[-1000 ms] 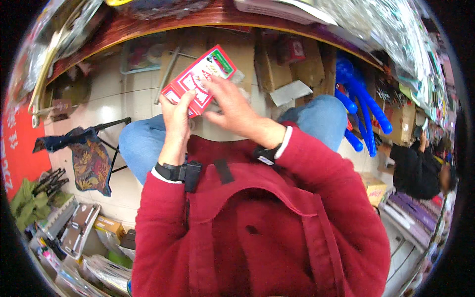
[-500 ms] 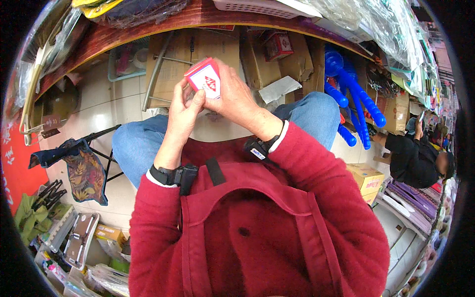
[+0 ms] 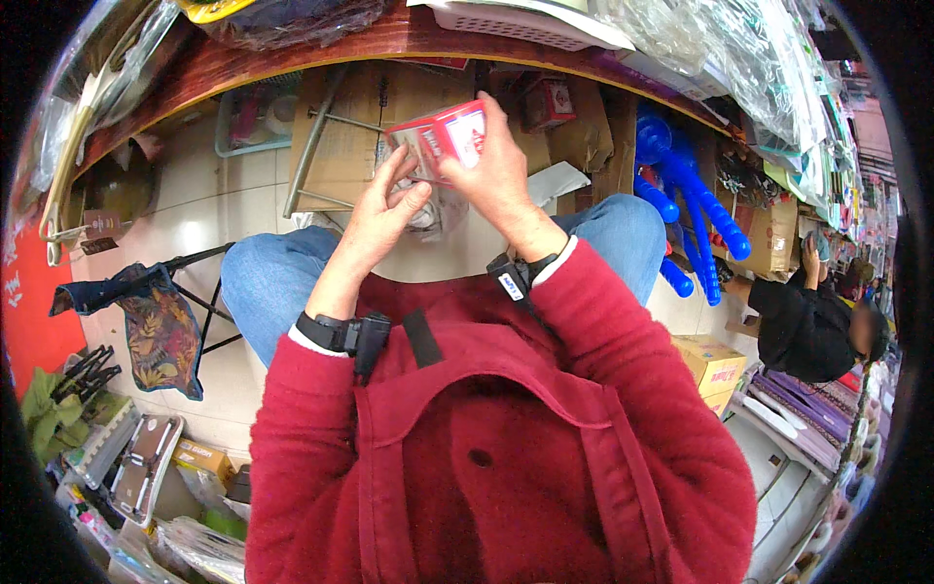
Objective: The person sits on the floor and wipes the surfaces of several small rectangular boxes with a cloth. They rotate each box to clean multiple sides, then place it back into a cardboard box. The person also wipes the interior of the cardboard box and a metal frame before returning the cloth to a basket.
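Observation:
A small red and white cardboard box (image 3: 433, 128) is tilted in front of me, above the gap between my knees. My right hand (image 3: 498, 180) grips it from the right, fingers along its far side and thumb below. Close to the box's lower left side, my left hand (image 3: 377, 216) is open, its thumb apart from the stretched fingers. Whether those fingertips touch the box I cannot tell. Something pale and shiny, like crumpled clear plastic (image 3: 426, 222), shows below the box; its kind is unclear.
Overhead runs a dark red tabletop edge (image 3: 321, 49). Beneath it stand cardboard boxes (image 3: 336, 161), a metal bar, another small red box (image 3: 548, 102) and a pale green basket (image 3: 233, 131). Blue plastic tubes (image 3: 696, 200) stick out at right. A folding stool (image 3: 161, 321) stands left; another person (image 3: 812, 326) crouches far right.
The box has turned and moved right in my right hand, now showing its red side. My left hand has let go of it and its fingers have spread.

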`<state>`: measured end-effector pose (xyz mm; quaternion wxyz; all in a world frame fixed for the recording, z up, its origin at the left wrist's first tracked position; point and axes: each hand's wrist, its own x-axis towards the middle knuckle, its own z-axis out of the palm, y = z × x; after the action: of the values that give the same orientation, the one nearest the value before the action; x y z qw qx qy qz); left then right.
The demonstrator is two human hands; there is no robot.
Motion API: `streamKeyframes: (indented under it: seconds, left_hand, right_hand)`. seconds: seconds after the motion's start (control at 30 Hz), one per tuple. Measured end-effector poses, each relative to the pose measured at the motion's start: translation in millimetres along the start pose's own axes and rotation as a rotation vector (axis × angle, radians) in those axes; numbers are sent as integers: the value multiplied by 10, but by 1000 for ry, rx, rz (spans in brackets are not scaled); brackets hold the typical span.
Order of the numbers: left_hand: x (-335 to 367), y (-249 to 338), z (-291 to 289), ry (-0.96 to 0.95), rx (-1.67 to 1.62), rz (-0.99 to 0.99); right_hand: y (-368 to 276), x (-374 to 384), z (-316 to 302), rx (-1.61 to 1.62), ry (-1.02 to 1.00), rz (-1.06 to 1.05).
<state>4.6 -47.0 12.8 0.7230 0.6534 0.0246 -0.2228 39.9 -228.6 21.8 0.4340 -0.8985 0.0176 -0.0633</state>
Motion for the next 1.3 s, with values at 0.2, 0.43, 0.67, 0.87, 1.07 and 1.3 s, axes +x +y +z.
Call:
streamKeyframes:
  seconds: [0.2,0.43,0.67,0.87,1.07,1.3]
  left_hand:
    - [13,-32,-48,96,-13,19]
    - [-12,-5,-64,85,26,3]
    - [-61,10,-75,74,84,-7]
    - [5,31,-89,15,131,-60]
    - [61,9,-62,13,103,-129]
    - [180,24,-16,-2,80,-217]
  right_hand:
    - [275,138,-636,257,139,102]
    - [605,239,-1374,-145,200,124]
    - [1574,436,-1027,-468,135,404]
    - [2280,561,-783,-591,38,490]
    - [2830,550,-601,-565,69,480]
    - [3258,582,-372,-615,93,454]
